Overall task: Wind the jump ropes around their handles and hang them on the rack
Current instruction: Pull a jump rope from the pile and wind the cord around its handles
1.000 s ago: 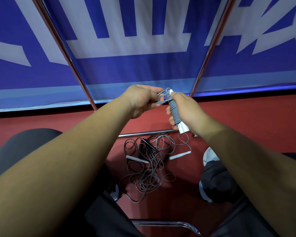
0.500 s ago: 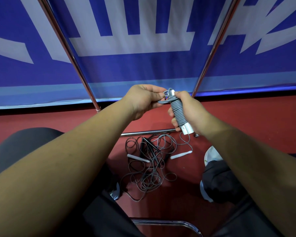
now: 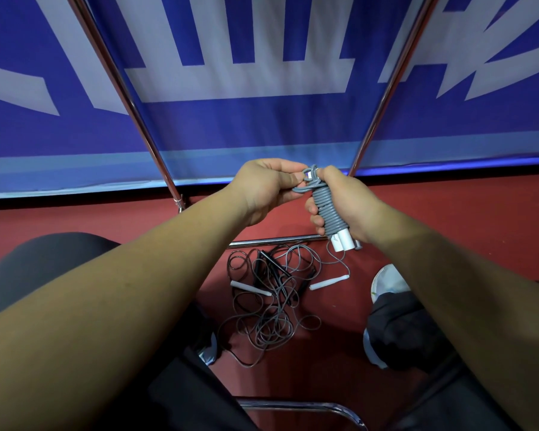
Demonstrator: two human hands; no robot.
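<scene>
At frame centre, the right hand (image 3: 343, 206) grips the wound grey jump rope (image 3: 329, 213) by its paired white handles (image 3: 343, 242), while the left hand (image 3: 268, 188) pinches its loose end at the top.

left hand (image 3: 268, 185) drawn in against right hand (image 3: 350, 206), grey rope (image 3: 325, 209) loop tightened

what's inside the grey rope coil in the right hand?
Two white handle ends stick out below the grey coil. The rest of the handles is hidden by the windings and the right hand gripping them. The left hand pinches the coil's top loop.
</scene>
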